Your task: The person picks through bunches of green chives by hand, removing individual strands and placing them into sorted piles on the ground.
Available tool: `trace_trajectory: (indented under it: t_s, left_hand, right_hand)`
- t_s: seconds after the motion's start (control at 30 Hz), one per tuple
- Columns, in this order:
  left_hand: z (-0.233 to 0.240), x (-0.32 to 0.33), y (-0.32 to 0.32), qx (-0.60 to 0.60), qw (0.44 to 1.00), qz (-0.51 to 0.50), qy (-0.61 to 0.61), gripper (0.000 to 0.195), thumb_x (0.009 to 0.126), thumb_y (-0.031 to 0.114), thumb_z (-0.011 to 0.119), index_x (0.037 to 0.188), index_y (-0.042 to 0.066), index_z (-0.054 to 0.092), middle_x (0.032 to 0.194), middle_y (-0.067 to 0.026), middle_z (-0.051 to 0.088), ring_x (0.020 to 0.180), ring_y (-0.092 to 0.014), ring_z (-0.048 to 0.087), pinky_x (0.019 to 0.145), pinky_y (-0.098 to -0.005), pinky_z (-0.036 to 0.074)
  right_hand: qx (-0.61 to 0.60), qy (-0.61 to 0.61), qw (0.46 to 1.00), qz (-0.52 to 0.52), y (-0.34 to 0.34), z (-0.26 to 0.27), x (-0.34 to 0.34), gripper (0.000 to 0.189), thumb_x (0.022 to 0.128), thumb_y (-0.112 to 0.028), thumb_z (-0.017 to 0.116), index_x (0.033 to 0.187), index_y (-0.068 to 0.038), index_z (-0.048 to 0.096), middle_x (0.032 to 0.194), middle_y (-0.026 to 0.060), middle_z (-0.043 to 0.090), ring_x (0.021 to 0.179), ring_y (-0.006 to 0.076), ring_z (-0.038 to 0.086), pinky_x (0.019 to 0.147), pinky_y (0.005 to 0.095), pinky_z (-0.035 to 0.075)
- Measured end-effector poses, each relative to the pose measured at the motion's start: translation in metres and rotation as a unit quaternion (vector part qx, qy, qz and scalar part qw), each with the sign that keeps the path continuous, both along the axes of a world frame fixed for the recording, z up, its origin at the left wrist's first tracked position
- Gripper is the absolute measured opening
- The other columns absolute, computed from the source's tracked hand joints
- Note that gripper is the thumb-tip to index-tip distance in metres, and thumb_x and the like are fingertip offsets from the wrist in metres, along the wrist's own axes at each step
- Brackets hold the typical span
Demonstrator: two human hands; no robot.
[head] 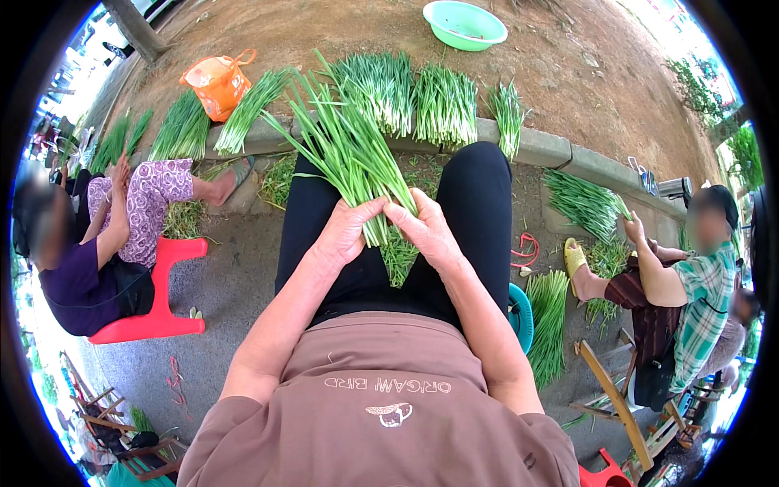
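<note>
My left hand [348, 230] closes around the lower part of a bunch of garlic chives [350, 143]. Its cut pale ends poke out below my fingers, and the long leaves fan upward and to the left. My right hand [427, 228] meets the left at the thumbs and grips the stems on the bunch's right side. The bunch is held above my lap, between my knees. Trimmed green scraps [398, 259] show on the ground under my hands.
Chive bundles [447, 106] lean along a stone curb [541, 143], near an orange bag [216, 82] and a green basin [465, 27]. A person on a red stool [164, 292] sits left; another [700, 286] at right holds chives. More chives [546, 329] lie beside a teal basket [520, 316].
</note>
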State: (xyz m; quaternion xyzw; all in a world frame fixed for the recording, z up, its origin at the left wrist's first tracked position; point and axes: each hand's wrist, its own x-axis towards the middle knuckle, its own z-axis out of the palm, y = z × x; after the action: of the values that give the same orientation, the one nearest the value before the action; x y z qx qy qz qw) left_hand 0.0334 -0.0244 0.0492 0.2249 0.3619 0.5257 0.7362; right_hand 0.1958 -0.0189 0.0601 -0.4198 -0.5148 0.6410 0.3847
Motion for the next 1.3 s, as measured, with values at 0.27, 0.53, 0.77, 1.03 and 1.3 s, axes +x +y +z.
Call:
trace_trajectory:
  t_s: [0.27,0.53,0.77,1.03,1.3]
  left_hand:
    - [-0.002,-0.001,0.001,-0.007,0.999,-0.013,0.031,0.031,0.085,0.007,0.067,0.115,0.006,0.058,0.102,-0.0015,0.063,0.087,-0.014,0.062,0.075,-0.0285,0.052]
    - [-0.002,0.001,0.000,0.013,1.000,0.006,0.005,0.029,0.085,0.005,0.066,0.113,0.006,0.059,0.102,-0.0019,0.063,0.091,-0.013,0.061,0.080,-0.0287,0.052]
    - [-0.003,0.000,0.000,0.006,1.000,0.002,0.014,0.027,0.085,0.007,0.067,0.111,0.005,0.059,0.103,-0.0024,0.063,0.091,-0.014,0.061,0.080,-0.0293,0.052]
    - [-0.003,-0.001,0.002,-0.017,1.000,0.006,0.014,0.035,0.081,0.009,0.073,0.113,0.006,0.057,0.096,-0.0031,0.064,0.080,-0.014,0.060,0.072,-0.0299,0.052]
    - [-0.002,-0.002,0.003,-0.001,1.000,-0.007,-0.020,0.037,0.081,0.008,0.072,0.115,0.005,0.057,0.104,-0.0043,0.063,0.094,-0.018,0.062,0.083,-0.0321,0.053]
  right_hand:
    - [-0.047,0.190,0.969,-0.150,0.008,-0.010,-0.001,0.018,0.096,-0.023,0.056,0.084,-0.011,0.049,0.062,-0.0039,0.046,0.051,0.0043,0.040,0.047,0.0205,0.031]
    - [0.103,-0.060,0.993,-0.020,0.003,-0.012,-0.005,0.024,0.092,-0.025,0.062,0.092,-0.002,0.054,0.073,-0.0020,0.051,0.065,0.0055,0.044,0.056,0.0234,0.039]
    - [0.107,-0.039,0.993,-0.018,0.004,-0.015,-0.005,0.028,0.093,-0.026,0.061,0.087,-0.001,0.051,0.072,0.0012,0.055,0.064,0.0088,0.048,0.057,0.0265,0.042]
    - [-0.070,0.255,0.961,-0.082,0.007,-0.002,0.004,0.018,0.096,-0.026,0.056,0.091,-0.010,0.050,0.063,-0.0045,0.044,0.047,0.0030,0.035,0.042,0.0195,0.026]
    - [0.076,-0.029,0.996,-0.018,0.005,-0.007,-0.004,0.038,0.080,-0.026,0.077,0.099,0.000,0.058,0.082,0.0008,0.058,0.075,0.0063,0.052,0.066,0.0241,0.046]
